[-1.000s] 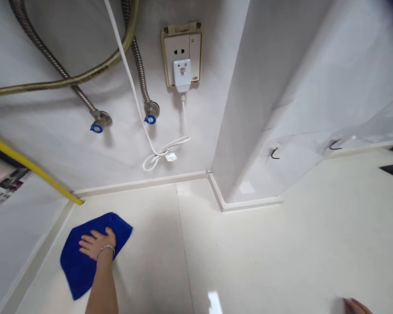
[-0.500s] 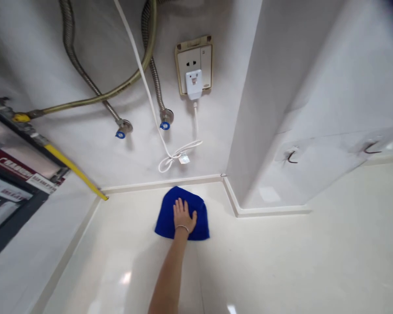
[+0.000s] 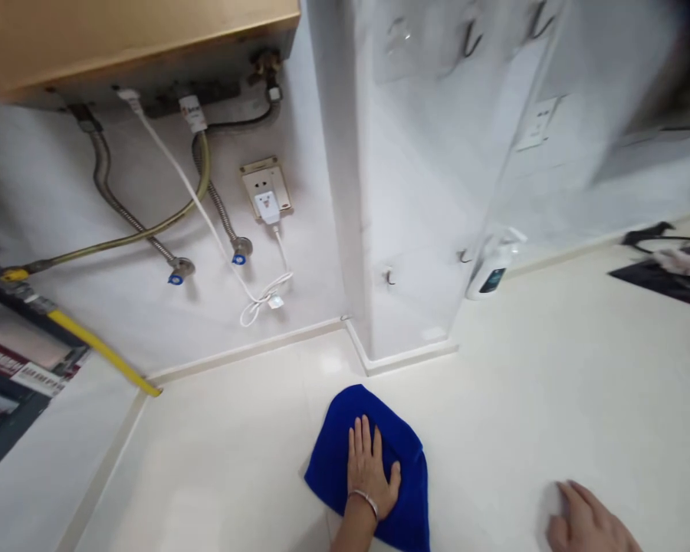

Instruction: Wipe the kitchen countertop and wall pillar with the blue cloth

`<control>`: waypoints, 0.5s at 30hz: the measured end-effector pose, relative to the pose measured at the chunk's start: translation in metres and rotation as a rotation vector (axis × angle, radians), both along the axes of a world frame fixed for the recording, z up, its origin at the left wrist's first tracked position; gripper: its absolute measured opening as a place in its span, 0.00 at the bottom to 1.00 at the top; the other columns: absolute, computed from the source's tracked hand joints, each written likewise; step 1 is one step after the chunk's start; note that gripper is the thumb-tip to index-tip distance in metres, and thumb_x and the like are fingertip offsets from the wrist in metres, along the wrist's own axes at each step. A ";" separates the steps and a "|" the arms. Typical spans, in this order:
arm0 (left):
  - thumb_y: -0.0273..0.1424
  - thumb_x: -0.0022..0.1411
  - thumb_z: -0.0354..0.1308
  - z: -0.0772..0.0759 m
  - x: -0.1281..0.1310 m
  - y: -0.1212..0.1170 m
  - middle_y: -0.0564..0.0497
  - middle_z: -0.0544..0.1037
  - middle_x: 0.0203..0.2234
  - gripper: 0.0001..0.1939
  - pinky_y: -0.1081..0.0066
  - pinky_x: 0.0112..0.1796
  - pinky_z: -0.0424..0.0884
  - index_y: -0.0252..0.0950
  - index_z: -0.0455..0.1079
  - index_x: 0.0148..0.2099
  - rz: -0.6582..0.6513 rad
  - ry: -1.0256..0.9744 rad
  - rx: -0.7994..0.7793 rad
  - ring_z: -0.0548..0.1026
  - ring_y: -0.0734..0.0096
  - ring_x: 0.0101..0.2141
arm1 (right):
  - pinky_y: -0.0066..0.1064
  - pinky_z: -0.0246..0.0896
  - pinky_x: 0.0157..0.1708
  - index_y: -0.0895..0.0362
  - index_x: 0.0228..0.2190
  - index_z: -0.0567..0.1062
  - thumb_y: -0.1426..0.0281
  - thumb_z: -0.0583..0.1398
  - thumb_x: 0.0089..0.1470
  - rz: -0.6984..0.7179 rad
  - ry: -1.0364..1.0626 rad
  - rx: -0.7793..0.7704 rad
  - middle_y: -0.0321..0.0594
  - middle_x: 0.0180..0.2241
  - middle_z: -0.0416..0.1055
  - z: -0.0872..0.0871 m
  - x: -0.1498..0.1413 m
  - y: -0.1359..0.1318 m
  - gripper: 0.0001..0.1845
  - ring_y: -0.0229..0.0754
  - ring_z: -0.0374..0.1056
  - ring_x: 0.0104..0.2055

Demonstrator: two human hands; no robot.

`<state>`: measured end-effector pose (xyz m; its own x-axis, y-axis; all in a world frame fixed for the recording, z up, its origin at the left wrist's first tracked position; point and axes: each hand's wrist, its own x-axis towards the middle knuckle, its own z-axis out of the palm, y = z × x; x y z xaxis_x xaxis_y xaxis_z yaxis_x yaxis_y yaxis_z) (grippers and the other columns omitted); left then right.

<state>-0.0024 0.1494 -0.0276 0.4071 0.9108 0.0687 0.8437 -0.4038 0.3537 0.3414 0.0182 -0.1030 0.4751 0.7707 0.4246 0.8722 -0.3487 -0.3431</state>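
Observation:
A blue cloth (image 3: pixel 402 437) lies on the pale, glossy surface, one side of it folded over. My left hand (image 3: pixel 371 471), with a bracelet at the wrist, presses flat on the cloth, fingers stretched out and thumb apart. At the bottom right, my right hand (image 3: pixel 592 521) is partly in view above the bare surface. Its fingers are curled in, and nothing shows in them.
A white spray bottle (image 3: pixel 491 268) leans by the wall column (image 3: pixel 431 192), which carries hooks. Hoses, a yellow pipe (image 3: pixel 103 349) and a plugged-in white cable (image 3: pixel 258 303) line the back wall. At far right are a black object (image 3: pixel 667 280) and blurred skin-coloured shapes.
My left hand has drawn the blue cloth nearer and to the right, away from the back wall. My right hand has come into view. The camera has turned right, showing the bottle.

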 end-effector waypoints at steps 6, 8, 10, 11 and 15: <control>0.45 0.65 0.43 -0.003 0.005 -0.013 0.43 0.42 0.71 0.36 0.44 0.67 0.53 0.40 0.42 0.71 0.014 0.063 0.028 0.43 0.50 0.70 | 0.56 0.62 0.52 0.58 0.54 0.66 0.64 0.50 0.52 -0.042 -0.051 -0.027 0.54 0.55 0.66 0.012 -0.009 0.003 0.28 0.63 0.65 0.53; 0.44 0.66 0.44 -0.006 0.002 -0.016 0.43 0.45 0.71 0.34 0.45 0.67 0.54 0.41 0.45 0.70 0.018 0.055 0.049 0.44 0.51 0.70 | 0.54 0.61 0.54 0.58 0.55 0.64 0.66 0.49 0.53 -0.037 -0.078 -0.017 0.53 0.56 0.65 0.013 -0.010 0.003 0.28 0.60 0.65 0.54; 0.43 0.66 0.44 -0.009 -0.005 -0.022 0.44 0.49 0.71 0.33 0.46 0.66 0.55 0.42 0.47 0.70 0.038 0.050 0.065 0.47 0.52 0.69 | 0.53 0.60 0.56 0.57 0.56 0.62 0.68 0.49 0.54 -0.030 -0.103 0.003 0.53 0.56 0.64 0.014 -0.011 0.003 0.28 0.58 0.64 0.56; 0.42 0.66 0.44 -0.010 -0.012 -0.026 0.45 0.50 0.70 0.32 0.46 0.66 0.56 0.43 0.47 0.70 0.059 0.057 0.073 0.48 0.53 0.69 | 0.53 0.59 0.56 0.57 0.57 0.61 0.68 0.49 0.55 -0.025 -0.114 0.013 0.52 0.57 0.64 0.014 -0.011 0.002 0.27 0.57 0.63 0.56; 0.41 0.66 0.44 -0.013 -0.069 -0.046 0.46 0.56 0.69 0.30 0.48 0.65 0.59 0.44 0.53 0.68 0.217 0.132 0.105 0.52 0.55 0.68 | 0.51 0.59 0.57 0.59 0.56 0.61 0.69 0.49 0.57 -0.017 -0.141 0.008 0.53 0.57 0.63 0.012 -0.009 0.002 0.25 0.56 0.62 0.57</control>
<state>-0.0717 0.1035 -0.0408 0.2147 0.9684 0.1270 0.9505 -0.2370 0.2008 0.3325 0.0204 -0.0906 0.4234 0.7595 0.4939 0.9059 -0.3618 -0.2202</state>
